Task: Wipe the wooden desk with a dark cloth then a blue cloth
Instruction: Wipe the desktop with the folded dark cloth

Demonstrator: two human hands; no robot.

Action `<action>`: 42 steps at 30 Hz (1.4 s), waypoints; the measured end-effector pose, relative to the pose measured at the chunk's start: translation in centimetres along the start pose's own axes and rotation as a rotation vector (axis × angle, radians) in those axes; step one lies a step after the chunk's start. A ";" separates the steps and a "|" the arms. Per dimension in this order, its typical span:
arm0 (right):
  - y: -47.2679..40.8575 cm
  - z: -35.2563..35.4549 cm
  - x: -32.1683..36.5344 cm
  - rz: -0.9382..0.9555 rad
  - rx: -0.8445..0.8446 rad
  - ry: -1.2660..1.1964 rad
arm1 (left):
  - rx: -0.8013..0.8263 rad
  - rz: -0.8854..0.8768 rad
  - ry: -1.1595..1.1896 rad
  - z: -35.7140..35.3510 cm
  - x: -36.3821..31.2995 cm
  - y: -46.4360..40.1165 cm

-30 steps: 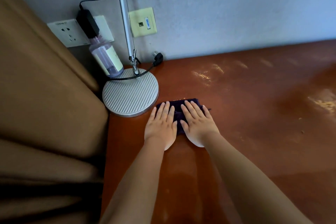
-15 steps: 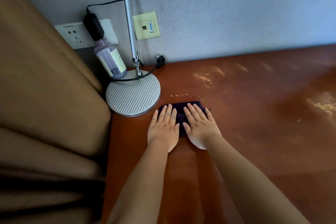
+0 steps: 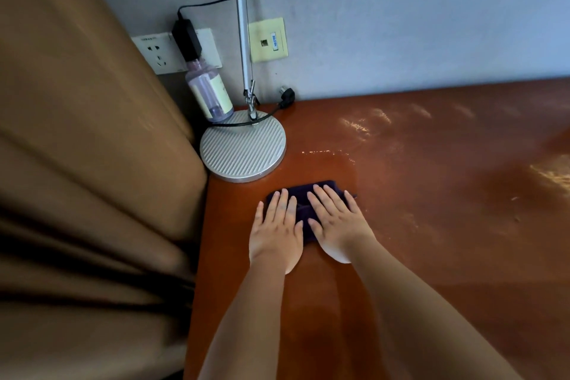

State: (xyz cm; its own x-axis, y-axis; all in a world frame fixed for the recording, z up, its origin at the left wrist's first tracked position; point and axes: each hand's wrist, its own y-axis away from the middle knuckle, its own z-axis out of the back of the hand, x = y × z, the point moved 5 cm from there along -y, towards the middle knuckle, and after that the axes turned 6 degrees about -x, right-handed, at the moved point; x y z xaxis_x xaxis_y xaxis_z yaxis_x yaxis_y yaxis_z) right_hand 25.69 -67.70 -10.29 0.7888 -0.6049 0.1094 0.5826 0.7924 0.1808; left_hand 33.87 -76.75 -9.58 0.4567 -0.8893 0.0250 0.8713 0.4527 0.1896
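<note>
Pressing flat, both hands are lying palm-down on the dark cloth (image 3: 305,210), and I am seeing no closed grip at all: the left hand (image 3: 276,233) and the right hand (image 3: 336,225) are spread open, fingers straight and slightly fanned, side by side with a narrow strip of cloth showing between them. The left fingertips (image 3: 283,194) are covering the cloth's left part, the right fingertips (image 3: 324,190) are reaching almost to its far edge, and the heels of both palms are resting on the bare surface behind the cloth. The cloth is lying folded and flat on the wooden desk (image 3: 431,225), near the surface's left edge and just in front of the lamp base (image 3: 242,148), close to it but apart. Beyond the cloth a wet sheen is glinting on the reddish-brown surface. The lamp pole (image 3: 242,25) is rising from the round ribbed base, with a black cable (image 3: 243,124) looping across the base toward a plug (image 3: 287,95) by the wall. A clear bottle (image 3: 209,92) with a pale label is standing behind the base, under a wall socket (image 3: 160,52) holding a black adapter (image 3: 186,40). A tan curtain (image 3: 77,163) is hanging along the desk's left side.
</note>
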 end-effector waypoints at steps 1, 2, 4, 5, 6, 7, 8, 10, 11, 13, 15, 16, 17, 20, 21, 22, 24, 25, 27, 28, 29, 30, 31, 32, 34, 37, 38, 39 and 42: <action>-0.4 0.1 -0.1 -0.004 -0.002 -0.002 | -0.002 0.002 0.004 0.0 0.1 -0.5; -0.9 0.2 -0.3 -0.010 0.001 -0.009 | 0.000 0.005 0.008 0.1 0.2 -1.0; -2.1 0.4 -0.7 -0.022 0.002 -0.026 | 0.014 0.013 0.026 0.2 0.5 -2.3; -2.6 0.7 -0.8 -0.024 -0.003 -0.028 | 0.022 0.017 0.035 0.2 0.6 -2.9; -3.1 0.7 -1.1 -0.028 -0.005 -0.026 | 0.027 0.018 0.039 0.3 0.6 -3.6; -3.6 0.8 -1.4 -0.034 -0.008 -0.025 | 0.030 0.018 0.039 0.3 0.6 -4.1; -3.9 0.8 -1.7 -0.041 -0.011 -0.022 | 0.031 0.017 0.039 0.4 0.6 -4.6; -4.4 1.0 -2.3 -0.052 -0.014 -0.014 | 0.037 0.012 0.041 0.5 0.4 -5.4; -4.7 1.1 -2.6 -0.057 -0.015 -0.014 | 0.037 0.008 0.043 0.6 0.2 -5.8; -5.0 1.3 -3.1 -0.073 -0.016 -0.015 | 0.028 -0.001 0.049 0.8 -0.2 -6.6; -5.3 1.4 -3.6 -0.093 -0.016 -0.018 | 0.016 -0.012 0.052 0.9 -0.6 -7.3; -5.5 1.5 -3.8 -0.101 -0.019 -0.021 | 0.009 -0.013 0.048 1.0 -0.7 -7.6; -5.6 1.5 -3.9 -0.106 -0.023 -0.022 | 0.004 -0.015 0.040 1.0 -0.8 -7.8; -5.5 1.5 -3.7 -0.125 -0.011 -0.014 | 0.010 -0.016 0.018 1.1 -1.0 -7.8; -5.3 1.5 -3.5 -0.134 -0.003 -0.009 | 0.015 -0.013 0.009 1.1 -1.0 -7.6; -5.1 1.5 -3.3 -0.140 0.003 -0.006 | 0.020 -0.012 -0.004 1.2 -1.0 -7.3; -4.3 1.5 -2.6 -0.132 0.019 -0.003 | 0.030 -0.008 -0.025 1.2 -0.8 -6.1; -3.8 1.3 -2.1 -0.122 0.028 -0.005 | 0.036 -0.007 -0.030 1.1 -0.6 -5.4; -2.7 1.1 -1.1 -0.098 0.040 -0.012 | 0.047 0.002 -0.031 0.9 -0.2 -3.7; -2.1 1.0 -0.5 -0.084 0.040 -0.015 | 0.046 0.008 -0.031 0.8 0.1 -2.8; -1.7 1.0 0.0 -0.067 0.037 -0.013 | 0.043 0.014 -0.031 0.7 0.4 -2.0; -1.2 0.8 0.5 -0.051 0.037 -0.009 | 0.040 0.019 -0.028 0.6 0.7 -1.3; -0.8 0.7 1.2 -0.035 0.037 -0.004 | 0.039 0.025 -0.027 0.4 1.0 -0.4; -0.4 0.5 1.7 -0.023 0.038 -0.001 | 0.040 0.033 -0.029 0.2 1.3 0.3; 0.2 0.3 2.6 -0.008 0.044 -0.005 | 0.039 0.052 -0.030 0.0 1.8 1.5; 0.4 0.1 3.1 0.011 0.042 -0.014 | 0.025 0.056 -0.026 -0.1 2.1 2.0; 0.3 0.0 3.0 0.016 0.037 -0.017 | 0.017 0.050 -0.026 -0.1 2.1 2.0; 0.2 0.0 3.0 0.019 0.031 -0.022 | 0.008 0.044 -0.026 -0.2 2.1 1.8; -0.6 0.0 2.7 0.021 0.024 -0.028 | -0.019 0.026 -0.030 0.0 2.4 0.9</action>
State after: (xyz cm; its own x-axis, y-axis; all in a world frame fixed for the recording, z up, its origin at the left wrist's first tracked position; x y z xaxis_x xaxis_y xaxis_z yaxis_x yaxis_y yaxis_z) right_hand 27.44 -69.83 -10.08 0.7950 -0.5901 0.1409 0.5606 0.8033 0.2012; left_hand 35.75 -78.51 -9.37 0.4736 -0.8788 0.0586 0.8627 0.4763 0.1698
